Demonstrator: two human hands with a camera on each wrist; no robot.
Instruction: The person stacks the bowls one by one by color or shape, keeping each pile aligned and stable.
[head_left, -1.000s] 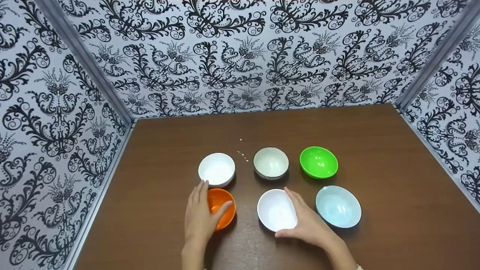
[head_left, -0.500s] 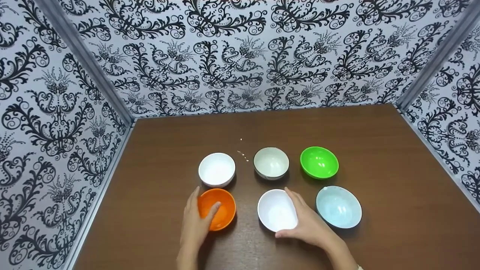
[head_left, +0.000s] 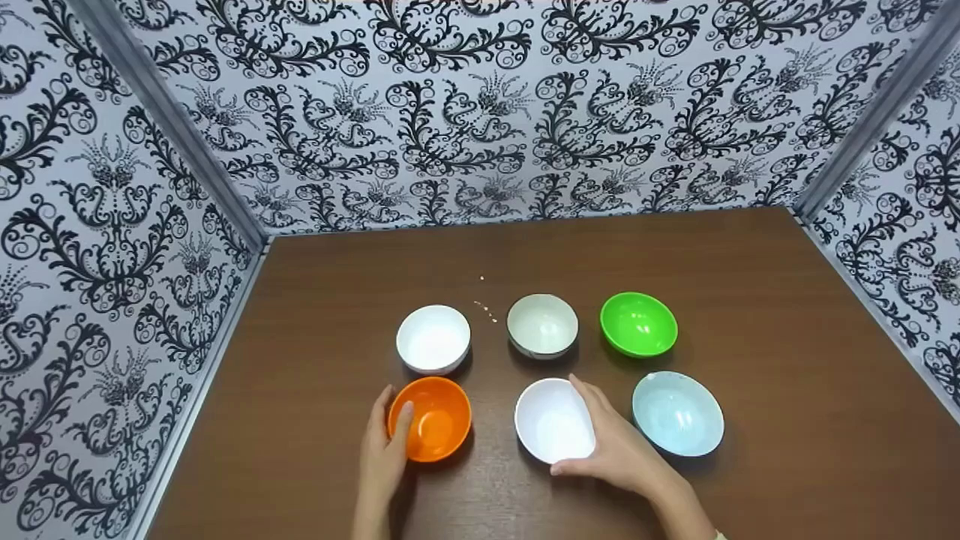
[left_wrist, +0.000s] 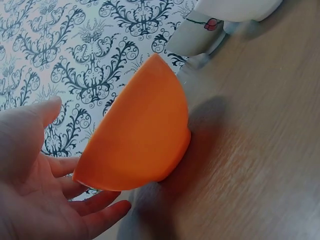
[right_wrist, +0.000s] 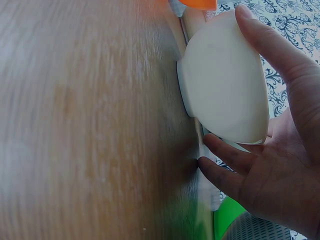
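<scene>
Orange bowl [head_left: 442, 424] has its rim within my left hand's [head_left: 384, 454] loose, unclosed grip; my right hand [head_left: 616, 446] grips the nearer white bowl [head_left: 551, 421], seemingly to steady it.

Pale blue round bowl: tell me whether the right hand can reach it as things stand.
Likely yes: nothing shows between the pale blue round bowl and the right hand, though that hand would first have to release the nearer white round bowl.

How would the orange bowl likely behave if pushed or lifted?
The orange bowl looks stiff, its rim evenly round. Its glossy inside may feel slippery. Its foot is narrower than its rim, so a high push could tip it.
</scene>
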